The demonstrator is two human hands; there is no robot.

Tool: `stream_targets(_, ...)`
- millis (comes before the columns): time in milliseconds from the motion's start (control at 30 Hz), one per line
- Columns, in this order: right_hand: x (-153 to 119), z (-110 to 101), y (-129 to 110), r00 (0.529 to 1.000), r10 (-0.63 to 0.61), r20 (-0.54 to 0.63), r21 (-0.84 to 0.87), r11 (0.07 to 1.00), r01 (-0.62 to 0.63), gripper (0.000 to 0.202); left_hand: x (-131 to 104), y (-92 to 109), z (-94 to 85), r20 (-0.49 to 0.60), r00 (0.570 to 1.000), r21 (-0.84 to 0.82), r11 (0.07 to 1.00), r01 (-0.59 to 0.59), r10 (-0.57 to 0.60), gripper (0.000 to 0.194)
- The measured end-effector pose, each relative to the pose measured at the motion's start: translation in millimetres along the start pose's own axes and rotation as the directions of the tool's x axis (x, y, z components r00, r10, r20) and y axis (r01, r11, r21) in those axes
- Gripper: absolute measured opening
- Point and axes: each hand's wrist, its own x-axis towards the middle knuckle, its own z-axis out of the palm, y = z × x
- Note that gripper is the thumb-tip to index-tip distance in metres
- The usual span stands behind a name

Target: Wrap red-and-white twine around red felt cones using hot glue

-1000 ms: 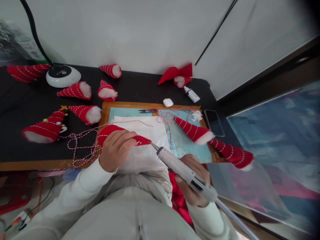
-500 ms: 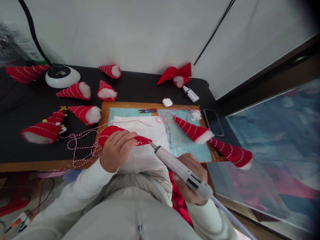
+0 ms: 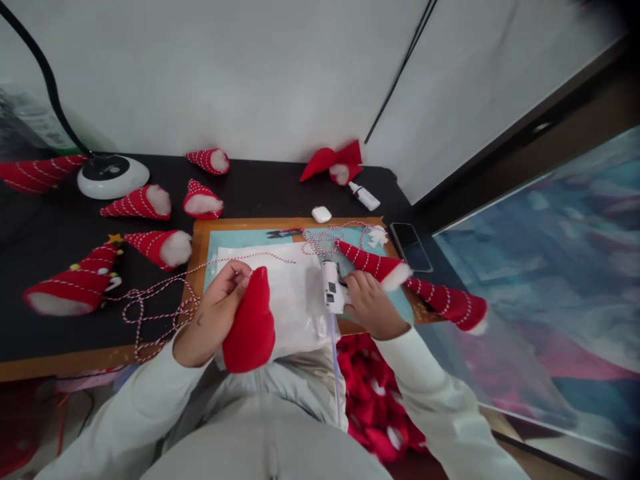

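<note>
My left hand [image 3: 215, 310] pinches the narrow tip of a red felt cone [image 3: 250, 327], whose wide end hangs toward my lap. The fingertips are partly hidden behind the felt. My right hand [image 3: 373, 300] is closed on the side of a white glue gun [image 3: 331, 287], its nose pointing away over the mat. A pale purplish cord or stick [image 3: 335, 367] trails from its rear. Left of the felt lies a loose tangle of red-and-white twine [image 3: 145, 307], with one strand reaching across the white sheet [image 3: 295, 320].
Several string-wrapped stuffed cones, including a decorated one [image 3: 75, 283], lie at left. Two more, one of them a striped cone [image 3: 370, 262], lie at right. Around the blue mat [image 3: 400, 307] are snips [image 3: 285, 233], a white case [image 3: 321, 214], a small bottle [image 3: 365, 197] and a phone [image 3: 411, 247].
The glue gun's nose has left the felt tip, and the gun has moved forward onto the mat area. My left hand has turned the felt cone from sideways to tip-up.
</note>
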Motion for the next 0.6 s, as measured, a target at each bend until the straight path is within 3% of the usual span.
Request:
stream_targets(67,6.3,6.4,-1.1,1.0,-0.029,0.001,0.018,0.999,0.029,0.029,-1.9,0.0,3.8,0.027,0.986,-0.116,0.98,0.164,-0.162,0.032)
stream_targets(133,11.6,10.0,-1.7,0.998,-0.06,-0.001,0.047,0.997,0.06,0.032,-3.8,-2.5,7.0,0.055,0.966,-0.179,0.949,0.26,-0.254,0.036)
stream_targets(233,16.9,7.9,0.0,0.994,-0.114,0.002,0.103,0.988,0.113,0.038,-5.3,-7.7,11.1,0.086,0.946,-0.228,0.918,0.325,-0.313,0.037)
stream_targets(333,18.8,-7.9,-6.9,0.989,-0.145,-0.025,0.192,0.97,0.147,0.047,-4.8,-11.4,14.5,0.105,0.941,-0.24,0.91,0.339,-0.323,0.035)
stream_targets(400,18.6,-25.1,-24.6,0.993,-0.068,-0.1,0.319,0.943,0.097,0.049,-4.1,-12.7,16.7,0.112,0.946,-0.24,0.915,0.323,-0.305,0.036)
stream_targets(500,19.2,-49.8,-70.8,0.968,0.179,-0.173,0.565,0.823,-0.051,0.041,-3.5,-14.3,20.1,0.112,0.961,-0.211,0.939,0.271,-0.253,0.036)
stream_targets(600,25.2,-58.3,-119.1,0.982,0.151,-0.11,0.807,0.591,-0.001,0.046,-3.2,-17.8,23.1,0.086,0.985,-0.094,0.983,0.155,-0.147,0.027)
